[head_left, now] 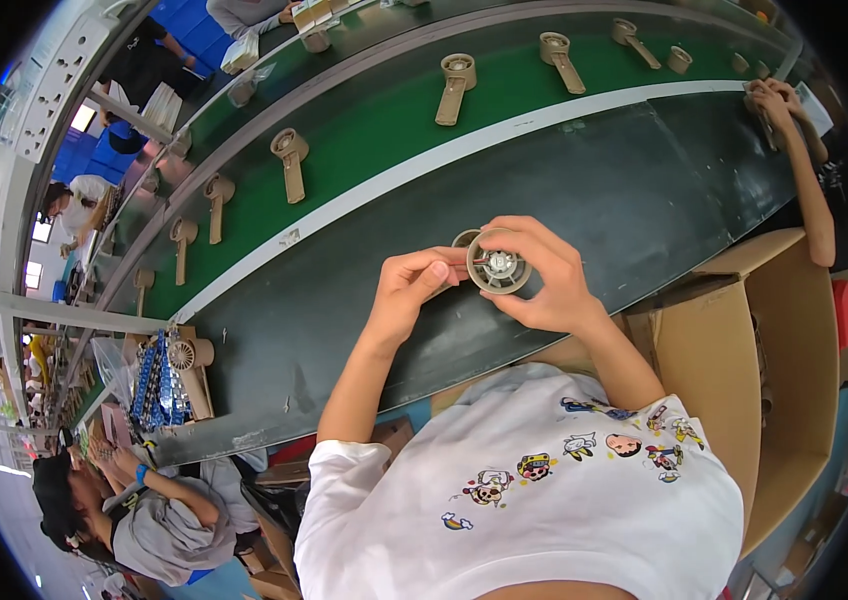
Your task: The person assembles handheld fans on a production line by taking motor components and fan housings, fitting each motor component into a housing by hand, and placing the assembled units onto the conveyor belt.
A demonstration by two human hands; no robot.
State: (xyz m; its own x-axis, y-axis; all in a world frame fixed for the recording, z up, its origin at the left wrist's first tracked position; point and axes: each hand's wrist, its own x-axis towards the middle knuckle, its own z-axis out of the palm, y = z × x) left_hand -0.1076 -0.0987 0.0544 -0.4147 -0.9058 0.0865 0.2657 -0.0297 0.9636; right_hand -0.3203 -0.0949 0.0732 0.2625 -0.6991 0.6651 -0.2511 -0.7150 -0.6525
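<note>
Over the dark worktop (374, 290) I hold a beige handheld-fan body up with both hands. Its round head faces me, showing a silvery motor hub (500, 263) inside the ring and a thin reddish wire on its left side. My right hand (554, 278) curls round the ring, thumb below and fingers above. On the other side, the thumb and fingers of my left hand (408, 292) are pinched together beside the ring, by the wire and the fan's handle. The handle is mostly hidden behind that hand.
Several beige fan bodies (291, 165) lie along the green conveyor belt (364, 140) beyond the worktop. An open cardboard box (709, 370) stands at my right. Blue-and-white strips (154, 380) and another fan (192, 370) are at the left end. Co-workers' hands (779, 105) are at far right and lower left.
</note>
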